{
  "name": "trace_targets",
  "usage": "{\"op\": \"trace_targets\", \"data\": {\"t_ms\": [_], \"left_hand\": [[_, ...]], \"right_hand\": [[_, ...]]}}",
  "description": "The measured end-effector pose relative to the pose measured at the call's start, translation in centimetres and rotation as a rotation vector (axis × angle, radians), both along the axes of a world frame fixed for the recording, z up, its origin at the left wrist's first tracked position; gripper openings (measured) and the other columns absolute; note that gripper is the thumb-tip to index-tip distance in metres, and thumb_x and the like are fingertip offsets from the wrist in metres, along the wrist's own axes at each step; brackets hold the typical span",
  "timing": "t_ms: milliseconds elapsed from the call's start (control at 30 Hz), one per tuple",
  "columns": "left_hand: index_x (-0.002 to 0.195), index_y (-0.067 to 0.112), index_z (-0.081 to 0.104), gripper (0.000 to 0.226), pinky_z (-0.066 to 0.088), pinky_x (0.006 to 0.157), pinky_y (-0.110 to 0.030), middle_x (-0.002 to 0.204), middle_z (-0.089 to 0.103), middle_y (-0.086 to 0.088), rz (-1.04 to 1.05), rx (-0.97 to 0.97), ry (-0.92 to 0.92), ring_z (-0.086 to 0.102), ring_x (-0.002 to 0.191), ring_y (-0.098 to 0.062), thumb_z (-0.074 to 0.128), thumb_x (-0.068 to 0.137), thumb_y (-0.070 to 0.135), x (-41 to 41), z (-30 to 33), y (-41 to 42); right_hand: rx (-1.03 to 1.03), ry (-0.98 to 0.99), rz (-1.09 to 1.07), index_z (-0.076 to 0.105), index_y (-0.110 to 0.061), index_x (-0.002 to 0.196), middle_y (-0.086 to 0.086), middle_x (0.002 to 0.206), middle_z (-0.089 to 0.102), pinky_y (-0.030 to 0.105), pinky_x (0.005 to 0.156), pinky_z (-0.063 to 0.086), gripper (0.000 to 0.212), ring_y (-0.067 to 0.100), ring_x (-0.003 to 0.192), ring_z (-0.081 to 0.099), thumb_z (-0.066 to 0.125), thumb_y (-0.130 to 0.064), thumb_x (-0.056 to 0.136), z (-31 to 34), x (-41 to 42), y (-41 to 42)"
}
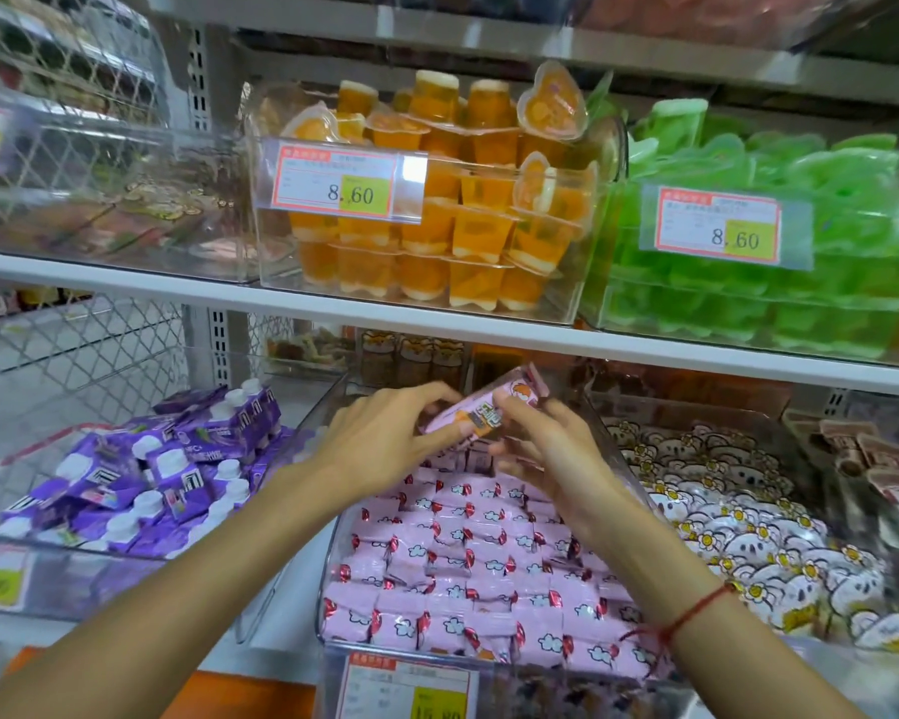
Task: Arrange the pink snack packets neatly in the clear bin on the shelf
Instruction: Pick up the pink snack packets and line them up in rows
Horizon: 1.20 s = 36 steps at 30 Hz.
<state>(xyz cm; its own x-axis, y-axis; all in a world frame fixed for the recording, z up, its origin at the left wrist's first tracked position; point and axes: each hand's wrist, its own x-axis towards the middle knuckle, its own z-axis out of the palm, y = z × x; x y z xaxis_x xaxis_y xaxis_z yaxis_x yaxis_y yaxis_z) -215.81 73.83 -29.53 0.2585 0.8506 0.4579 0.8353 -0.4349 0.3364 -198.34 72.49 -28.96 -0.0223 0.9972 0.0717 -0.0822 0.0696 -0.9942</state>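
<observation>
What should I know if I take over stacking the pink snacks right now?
Left hand and right hand: both hold one pink packet above the back of the bin.
Packets: the front and middle of the bin are filled with tidy rows.
Done: most rows are laid.
Left: set the held packet down at the back, where the rows look unfinished, and straighten any loose ones there.
</observation>
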Motion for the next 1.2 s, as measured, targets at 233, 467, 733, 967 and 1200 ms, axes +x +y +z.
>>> {"op": "trace_targets", "data": {"t_ms": [233, 467, 733, 967, 1200], "left_hand": [[0.126, 0.035, 0.055, 0.036, 0.052, 0.089, -0.035, 0.118, 0.065, 0.012, -0.115, -0.076, -0.118, 0.060, 0.104, -0.005, 0.057, 0.091, 0.042, 0.1, -0.5, 1.0], [0.135, 0.035, 0.048, 0.043, 0.039, 0.086, -0.032, 0.136, 0.054, -0.003, -0.120, -0.312, 0.499, 0.051, 0.120, -0.026, 0.039, 0.096, 0.020, 0.9, -0.2, 4.0], [0.117, 0.025, 0.058, 0.028, 0.033, 0.069, -0.030, 0.109, 0.061, -0.007, -0.079, -0.316, 0.694, 0.050, 0.089, -0.025, 0.038, 0.097, 0.022, 0.2, 0.1, 3.6], [0.117, 0.024, 0.058, 0.034, 0.043, 0.072, -0.034, 0.106, 0.065, -0.005, 0.039, -0.113, 0.408, 0.059, 0.102, -0.030, 0.045, 0.089, 0.011, 0.0, -1.0, 3.7], [0.129, 0.029, 0.053, 0.050, 0.046, 0.096, -0.039, 0.128, 0.060, 0.002, -0.098, -0.161, 0.111, 0.056, 0.116, -0.018, 0.045, 0.088, 0.001, -0.2, -0.5, 4.1]], "right_hand": [[0.018, 0.106, -0.291, 0.052, -0.005, 0.122, 0.012, 0.101, 0.070, 0.017, 0.064, 0.054, 0.038, 0.008, 0.065, 0.067, 0.063, -0.021, 0.090, -1.1, 1.4, 0.4], [-0.007, 0.063, -0.328, 0.051, -0.005, 0.121, 0.010, 0.110, 0.068, 0.018, 0.063, 0.050, 0.036, 0.008, 0.072, 0.068, 0.061, -0.023, 0.091, -1.7, 1.5, 0.9], [0.034, -0.107, -0.305, 0.049, -0.003, 0.114, 0.012, 0.112, 0.062, 0.034, 0.081, 0.056, 0.036, 0.025, 0.099, 0.064, 0.068, -0.017, 0.086, -2.0, 0.3, 3.0], [0.220, -0.818, -0.133, 0.054, -0.025, 0.096, -0.005, 0.086, 0.063, 0.010, 0.049, 0.038, 0.025, 0.003, 0.066, 0.057, 0.073, -0.019, 0.080, -2.2, -1.4, 4.6], [0.062, -1.041, 0.140, 0.060, 0.000, 0.118, 0.013, 0.080, 0.064, 0.038, 0.072, 0.052, 0.029, 0.021, 0.065, 0.057, 0.054, -0.006, 0.090, -2.5, -2.3, 4.8]]}}
